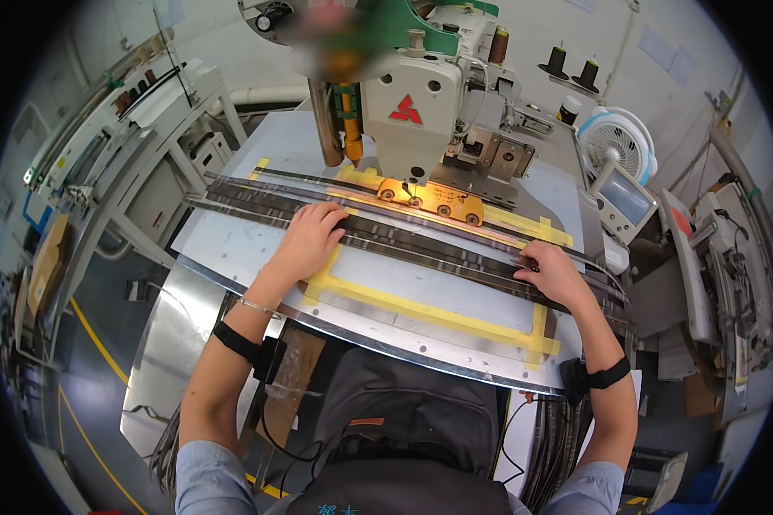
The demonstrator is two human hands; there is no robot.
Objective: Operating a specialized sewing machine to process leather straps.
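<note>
Several long dark strips [404, 245] with pale marks lie side by side across the machine's white work plate [378, 296]. My left hand [315, 238] rests on their left part, its fingers slightly bent and spread over the strips; its thumb is hard to make out. Farther right, my right hand [551, 273] has its thumb and curled fingers closed at the strips' near edge. Between the hands, beyond the near strips, a yellow block [438, 204] with round fasteners sits under the head of a sewing machine [408, 112]. Warm light falls along the strip beside the block.
Yellow tape [429, 318] marks a frame on the plate. Behind stand thread cones [556, 64], a small fan [614, 142] and a control screen [624, 199]. Another machine table [137, 142] is at the left. A dark bag or apron [404, 412] covers my lap.
</note>
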